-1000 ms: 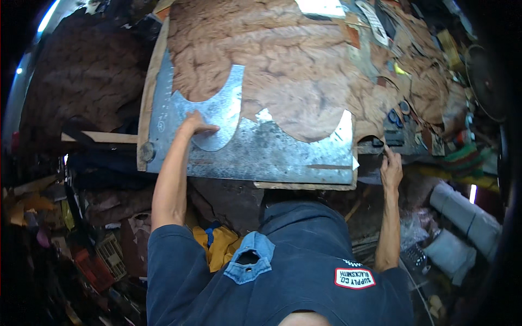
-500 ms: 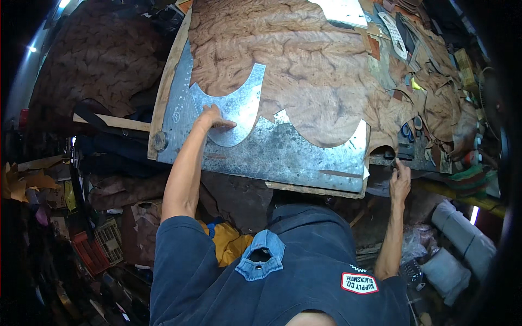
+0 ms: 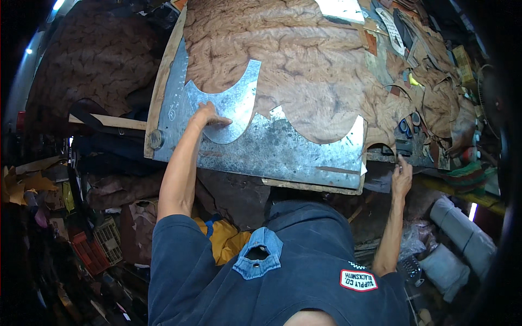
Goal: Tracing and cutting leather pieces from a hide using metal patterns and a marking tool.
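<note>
A curved, shiny metal template point(image 3: 239, 100) lies on the left front part of the brown leather hide point(image 3: 304, 65). My left hand point(image 3: 209, 116) presses on the template, thumb and fingers apart. Beneath and in front of it spreads a stained metal sheet point(image 3: 261, 157), bare where the hide's edge curves away in scallops. Off the table's front right edge, my right hand point(image 3: 402, 178) is curled with one finger pointing up, close to a hanging strip of the hide. Whatever it may hold is too small to make out.
Blue-handled scissors point(image 3: 403, 127) and leather scraps point(image 3: 435, 103) lie at the right of the table. A white sheet point(image 3: 341, 10) rests at the back. Another dark hide point(image 3: 92, 60) is at the far left. Crates point(image 3: 89, 252) stand below left, and wrapped rolls point(image 3: 462, 231) below right.
My right hand has dropped slightly away from the hide's edge, its finger now pointing up. My left hand stays on the template. The whole view has shifted a little.
</note>
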The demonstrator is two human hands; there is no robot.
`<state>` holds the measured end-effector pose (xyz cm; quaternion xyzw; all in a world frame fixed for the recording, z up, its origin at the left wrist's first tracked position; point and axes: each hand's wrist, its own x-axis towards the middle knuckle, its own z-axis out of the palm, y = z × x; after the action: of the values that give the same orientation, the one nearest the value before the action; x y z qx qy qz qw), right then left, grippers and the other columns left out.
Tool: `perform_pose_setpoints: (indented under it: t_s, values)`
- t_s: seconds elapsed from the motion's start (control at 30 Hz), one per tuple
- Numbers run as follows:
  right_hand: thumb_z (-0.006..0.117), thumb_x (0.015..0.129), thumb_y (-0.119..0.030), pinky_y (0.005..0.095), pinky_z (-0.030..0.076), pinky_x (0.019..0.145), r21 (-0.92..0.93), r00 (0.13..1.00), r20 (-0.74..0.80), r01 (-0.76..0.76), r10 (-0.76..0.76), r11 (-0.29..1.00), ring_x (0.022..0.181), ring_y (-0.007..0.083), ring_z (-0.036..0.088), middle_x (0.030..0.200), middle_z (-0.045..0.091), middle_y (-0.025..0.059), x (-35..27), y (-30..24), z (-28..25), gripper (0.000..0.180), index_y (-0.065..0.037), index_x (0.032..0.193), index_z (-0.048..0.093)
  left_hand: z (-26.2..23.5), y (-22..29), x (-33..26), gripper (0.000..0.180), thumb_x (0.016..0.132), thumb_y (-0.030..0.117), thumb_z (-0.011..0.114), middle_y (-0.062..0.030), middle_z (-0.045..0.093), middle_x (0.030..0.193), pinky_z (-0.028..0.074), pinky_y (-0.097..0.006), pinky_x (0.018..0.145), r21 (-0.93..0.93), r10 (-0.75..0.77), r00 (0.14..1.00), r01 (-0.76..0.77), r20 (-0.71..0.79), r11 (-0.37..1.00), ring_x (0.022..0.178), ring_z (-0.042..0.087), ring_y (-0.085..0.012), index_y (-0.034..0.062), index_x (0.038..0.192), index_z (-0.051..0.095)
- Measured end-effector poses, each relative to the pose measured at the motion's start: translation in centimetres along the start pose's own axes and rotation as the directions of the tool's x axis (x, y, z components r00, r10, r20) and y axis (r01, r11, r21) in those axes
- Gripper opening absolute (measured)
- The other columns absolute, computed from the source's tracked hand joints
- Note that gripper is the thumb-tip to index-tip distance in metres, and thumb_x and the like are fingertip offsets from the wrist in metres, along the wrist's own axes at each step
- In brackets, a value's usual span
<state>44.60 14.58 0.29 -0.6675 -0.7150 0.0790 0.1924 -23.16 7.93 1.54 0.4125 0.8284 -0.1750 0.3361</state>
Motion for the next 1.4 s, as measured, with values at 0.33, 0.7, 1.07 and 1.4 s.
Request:
perform_pose_setpoints:
  t_s: [0.33, 0.7, 1.07, 1.4]
  values:
    - [0.058, 0.088, -0.010, 0.0425, 0.049, 0.079, 0.016, 0.999, 0.012, -0.030, 0.029, 0.999, 0.095, 0.0348, 0.061, 0.101, 0.060, 0.0142, 0.2, 1.3, 0.5, 0.036, -0.018, 0.123, 0.064, -1.0, 1.1, 0.1, 0.149, 0.043, 0.075, 0.081, -0.0444, 0.024, 0.144, 0.030, -0.045, 0.114, 0.008, 0.054, 0.999, -0.054, -0.008, 0.999, 0.139, 0.027, -0.0506, -0.0206, 0.141, 0.021]
    - [0.059, 0.087, -0.009, 0.0445, 0.048, 0.082, -0.001, 0.996, 0.038, -0.078, 0.078, 0.997, 0.099, 0.0362, 0.060, 0.102, 0.059, 0.0128, 1.5, -0.2, 2.1, 0.036, -0.018, 0.122, 0.064, -0.3, 0.0, 0.8, 0.145, 0.047, 0.073, 0.081, -0.0459, 0.020, 0.145, 0.030, -0.045, 0.114, 0.023, 0.002, 1.000, -0.001, -0.020, 1.000, 0.140, 0.024, -0.0513, -0.0199, 0.141, 0.022]
    - [0.060, 0.087, -0.008, 0.0435, 0.048, 0.079, 0.010, 1.000, -0.010, -0.001, 0.001, 1.000, 0.093, 0.0341, 0.061, 0.099, 0.059, 0.0123, 0.4, 0.0, 1.1, 0.035, -0.017, 0.121, 0.065, 0.3, 1.7, 1.1, 0.147, 0.047, 0.074, 0.081, -0.0444, 0.016, 0.147, 0.035, -0.045, 0.111, 0.014, -0.007, 1.000, 0.006, 0.011, 1.000, 0.139, 0.027, -0.0499, -0.0181, 0.143, 0.020]
    - [0.058, 0.090, -0.013, 0.0440, 0.049, 0.081, 0.054, 0.997, 0.070, -0.031, 0.027, 0.998, 0.095, 0.0370, 0.061, 0.103, 0.061, 0.0132, -0.1, -2.1, 3.0, 0.032, -0.019, 0.121, 0.065, 0.0, -1.3, 2.0, 0.151, 0.043, 0.075, 0.082, -0.0453, 0.018, 0.146, 0.034, -0.046, 0.111, 0.026, -0.016, 1.000, 0.016, 0.008, 1.000, 0.137, 0.028, -0.0522, -0.0182, 0.143, 0.019]
